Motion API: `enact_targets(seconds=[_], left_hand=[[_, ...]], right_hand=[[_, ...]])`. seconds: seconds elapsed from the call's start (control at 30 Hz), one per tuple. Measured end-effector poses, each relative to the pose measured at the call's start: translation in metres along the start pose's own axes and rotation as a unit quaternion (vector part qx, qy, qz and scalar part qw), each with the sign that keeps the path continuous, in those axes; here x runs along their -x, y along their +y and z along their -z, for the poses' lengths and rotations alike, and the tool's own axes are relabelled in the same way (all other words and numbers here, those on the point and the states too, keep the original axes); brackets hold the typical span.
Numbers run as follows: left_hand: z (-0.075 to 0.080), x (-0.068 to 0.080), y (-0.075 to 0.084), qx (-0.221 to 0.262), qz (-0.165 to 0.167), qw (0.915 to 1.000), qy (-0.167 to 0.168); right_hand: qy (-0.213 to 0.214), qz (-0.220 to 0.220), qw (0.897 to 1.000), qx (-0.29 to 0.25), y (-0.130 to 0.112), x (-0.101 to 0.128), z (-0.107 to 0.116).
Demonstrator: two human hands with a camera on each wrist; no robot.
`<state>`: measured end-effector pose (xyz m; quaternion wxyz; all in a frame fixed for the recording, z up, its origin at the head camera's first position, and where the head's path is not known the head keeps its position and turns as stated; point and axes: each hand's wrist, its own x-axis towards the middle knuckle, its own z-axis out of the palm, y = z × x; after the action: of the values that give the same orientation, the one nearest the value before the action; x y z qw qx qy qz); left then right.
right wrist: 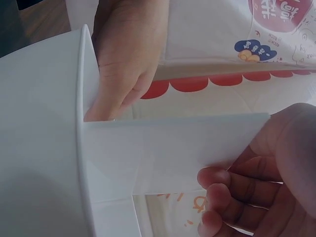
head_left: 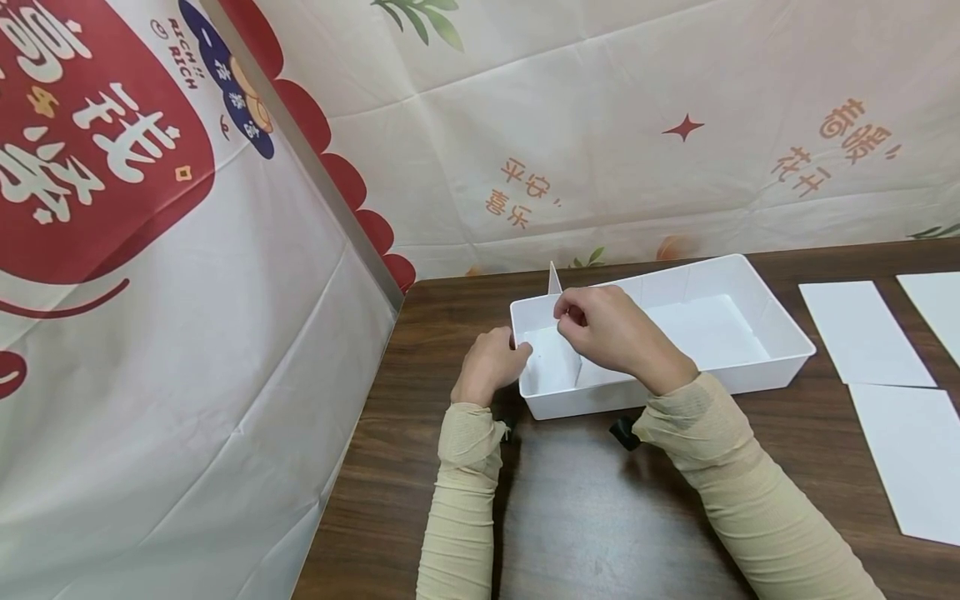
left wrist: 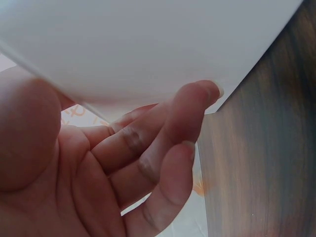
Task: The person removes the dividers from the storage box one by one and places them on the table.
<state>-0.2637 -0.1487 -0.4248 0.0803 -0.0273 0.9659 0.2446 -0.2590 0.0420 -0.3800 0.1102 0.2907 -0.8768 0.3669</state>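
A white plastic tray (head_left: pixel 712 379) lies on a dark wooden table (head_left: pixel 570 517). My left hand (head_left: pixel 517 354) grips the tray's left end wall, thumb over the rim. In the left wrist view the left hand (left wrist: pixel 148 148) curls its fingers against the tray's white wall (left wrist: pixel 148 44). My right hand (head_left: pixel 573 317) pinches a thin white divider panel (head_left: pixel 554 283) that stands upright across the tray's left part. The right wrist view shows the right hand (right wrist: pixel 237 192) pinching the panel (right wrist: pixel 187 148) where it meets the tray wall (right wrist: pixel 39 138), with the left hand (right wrist: pixel 123 64) behind.
Three flat white sheets (head_left: pixel 862 333) (head_left: pixel 911 454) (head_left: pixel 937 300) lie on the table to the right of the tray. A printed cloth backdrop (head_left: pixel 187 333) closes off the left and back sides. Bare wood stretches in front of the tray.
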Motion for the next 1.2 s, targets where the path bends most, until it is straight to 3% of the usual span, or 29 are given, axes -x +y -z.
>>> enact_targets(seconds=[1.2], left_hand=[[0.0005, -0.0004, 0.0, 0.005, 0.0, 1.0, 0.001]], right_hand=[[0.022, -0.01, 0.999, -0.021, 0.0052, -0.0013, 0.0093]])
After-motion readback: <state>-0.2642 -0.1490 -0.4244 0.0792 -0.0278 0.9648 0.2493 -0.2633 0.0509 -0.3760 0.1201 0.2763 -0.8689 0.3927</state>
